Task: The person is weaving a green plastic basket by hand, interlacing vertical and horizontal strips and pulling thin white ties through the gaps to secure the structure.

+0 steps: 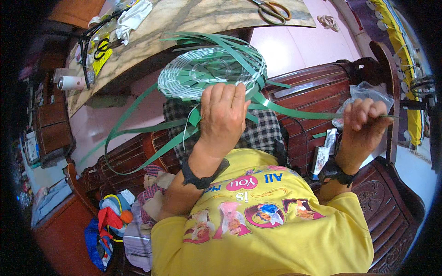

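Observation:
A round basket [184, 76] woven from green and white plastic strips rests over my lap, with loose green strips fanning from its far side and trailing left. Gripping its near rim is my left hand [223, 110], fingers bent over the edge; the thumb is hidden. Out to the right, my right hand [363, 124] pinches the end of a long green strip [299, 110]. That strip runs taut from the basket to my fingers. A thin white strand [186, 129] hangs beside my left hand.
A marble-topped table [184, 20] beyond the basket carries large scissors [271, 10], a white cloth [132, 20] and a cup [71, 83]. On the wooden bench to my right lie a plastic bag [368, 94] and a small box [321, 158]. Colourful cloth items [113, 218] are at left.

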Demonstrator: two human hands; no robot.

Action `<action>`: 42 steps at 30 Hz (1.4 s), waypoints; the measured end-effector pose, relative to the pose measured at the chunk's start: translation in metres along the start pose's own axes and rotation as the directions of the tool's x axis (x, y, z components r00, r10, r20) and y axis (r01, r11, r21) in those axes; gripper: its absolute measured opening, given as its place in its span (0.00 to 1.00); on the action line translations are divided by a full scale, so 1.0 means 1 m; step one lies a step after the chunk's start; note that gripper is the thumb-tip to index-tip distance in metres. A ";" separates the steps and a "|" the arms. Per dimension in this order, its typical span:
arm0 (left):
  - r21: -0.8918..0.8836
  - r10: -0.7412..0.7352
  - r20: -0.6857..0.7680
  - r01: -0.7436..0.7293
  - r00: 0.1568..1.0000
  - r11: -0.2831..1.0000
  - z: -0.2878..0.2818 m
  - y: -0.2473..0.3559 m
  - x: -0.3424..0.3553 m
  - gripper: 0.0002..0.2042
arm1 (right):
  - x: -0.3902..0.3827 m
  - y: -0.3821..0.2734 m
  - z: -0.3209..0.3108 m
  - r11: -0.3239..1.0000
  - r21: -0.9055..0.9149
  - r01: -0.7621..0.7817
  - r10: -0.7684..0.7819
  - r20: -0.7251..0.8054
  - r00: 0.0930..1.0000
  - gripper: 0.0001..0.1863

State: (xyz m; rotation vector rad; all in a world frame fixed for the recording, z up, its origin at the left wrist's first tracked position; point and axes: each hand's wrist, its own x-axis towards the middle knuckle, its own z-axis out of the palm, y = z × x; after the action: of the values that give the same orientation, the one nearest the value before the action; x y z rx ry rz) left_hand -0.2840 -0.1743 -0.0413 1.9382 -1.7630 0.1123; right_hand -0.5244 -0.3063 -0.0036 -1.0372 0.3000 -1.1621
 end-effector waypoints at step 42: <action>-0.065 -0.177 -0.050 0.174 0.983 0.983 -0.016 -0.036 0.010 0.04 | -0.008 0.142 0.079 0.440 0.127 -0.889 0.839 0.294 0.458 0.20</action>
State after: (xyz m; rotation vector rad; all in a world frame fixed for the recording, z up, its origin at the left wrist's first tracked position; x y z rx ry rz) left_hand -0.2440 -0.1758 -0.0349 2.0166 -1.5346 0.0505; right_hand -0.3879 -0.2564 -0.0772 -0.5732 0.4446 -0.1126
